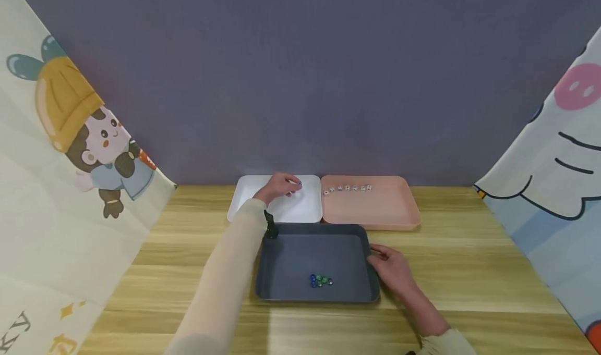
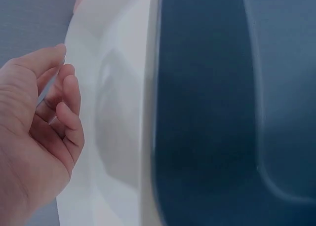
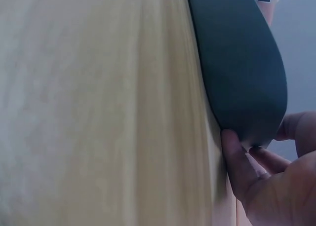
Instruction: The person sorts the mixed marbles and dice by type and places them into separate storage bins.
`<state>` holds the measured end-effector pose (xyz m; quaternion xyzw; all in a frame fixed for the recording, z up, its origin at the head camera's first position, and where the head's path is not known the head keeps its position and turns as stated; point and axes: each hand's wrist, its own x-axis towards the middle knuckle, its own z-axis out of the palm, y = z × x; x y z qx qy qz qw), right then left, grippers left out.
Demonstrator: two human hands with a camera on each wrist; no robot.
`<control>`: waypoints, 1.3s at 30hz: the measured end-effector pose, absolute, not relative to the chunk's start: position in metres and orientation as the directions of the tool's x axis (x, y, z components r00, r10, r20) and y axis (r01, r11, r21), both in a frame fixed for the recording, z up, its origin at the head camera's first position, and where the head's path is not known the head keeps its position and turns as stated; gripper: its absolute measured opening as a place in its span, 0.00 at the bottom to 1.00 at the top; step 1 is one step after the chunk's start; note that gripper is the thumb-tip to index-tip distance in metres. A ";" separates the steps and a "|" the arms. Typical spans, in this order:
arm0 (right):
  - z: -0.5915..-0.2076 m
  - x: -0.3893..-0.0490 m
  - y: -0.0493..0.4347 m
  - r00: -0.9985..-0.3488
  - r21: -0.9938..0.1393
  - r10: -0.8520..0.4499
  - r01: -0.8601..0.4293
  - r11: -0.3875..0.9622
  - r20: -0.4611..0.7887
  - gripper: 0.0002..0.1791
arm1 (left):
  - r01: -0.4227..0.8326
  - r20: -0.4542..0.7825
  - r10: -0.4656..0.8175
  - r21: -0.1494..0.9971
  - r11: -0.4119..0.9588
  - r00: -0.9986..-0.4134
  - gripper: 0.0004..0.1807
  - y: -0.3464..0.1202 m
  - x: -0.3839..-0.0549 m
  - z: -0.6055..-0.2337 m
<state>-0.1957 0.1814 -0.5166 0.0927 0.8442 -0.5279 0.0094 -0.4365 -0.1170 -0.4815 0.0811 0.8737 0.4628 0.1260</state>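
Note:
Over the back right part of the white tray [image 1: 286,215], my left hand [image 1: 281,185] pinches a small dark bluish marble [image 1: 300,183] at its fingertips. In the left wrist view the fingers are bent close together and hide the marble. My right hand [image 1: 392,267] holds the right side of the dark grey tray [image 1: 319,297]; in the right wrist view its fingers [image 3: 237,159] grip the tray's edge near a corner. Several blue, green and clear glass marbles [image 1: 319,280] lie grouped near the front of the dark tray.
To the right of the white tray stands a pink tray [image 1: 375,209], with several white dice [image 1: 347,187] in a row along its back. All three trays are close together on a wood-grain table [image 1: 469,271]. A dark backdrop [image 1: 300,84] rises behind, with printed cloths at both sides.

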 end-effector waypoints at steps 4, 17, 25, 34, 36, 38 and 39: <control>-0.513 -0.195 0.183 -0.983 -0.890 0.142 0.169 0.423 -0.119 0.22 | 0.027 -0.138 0.259 0.837 0.547 -0.956 0.14 -0.108 -0.440 -0.486; -0.515 -0.193 0.179 -0.983 -0.891 0.141 0.170 0.421 -0.121 0.22 | -0.035 -0.134 0.129 0.814 0.580 -0.983 0.11 -0.095 -0.447 -0.502; -0.514 -0.193 0.183 -0.979 -0.879 0.154 0.187 0.439 -0.132 0.22 | -0.031 -0.145 0.171 0.841 0.541 -0.975 0.11 -0.091 -0.449 -0.488; -0.513 -0.191 0.186 -0.981 -0.884 0.133 0.186 0.429 -0.142 0.22 | 0.274 -0.122 0.496 0.710 0.649 -0.860 0.15 -0.075 -0.423 -0.429; -0.513 -0.191 0.187 -0.981 -0.881 0.127 0.185 0.436 -0.144 0.23 | 0.403 -0.113 0.584 0.619 0.674 -0.804 0.14 -0.070 -0.412 -0.414; -0.513 -0.192 0.186 -0.983 -0.882 0.117 0.178 0.436 -0.141 0.23 | 0.535 -0.111 0.660 0.495 0.685 -0.743 0.13 -0.063 -0.395 -0.402; -0.513 -0.192 0.186 -0.984 -0.884 0.115 0.175 0.434 -0.139 0.23 | 0.599 -0.113 0.695 0.423 0.680 -0.710 0.12 -0.059 -0.385 -0.396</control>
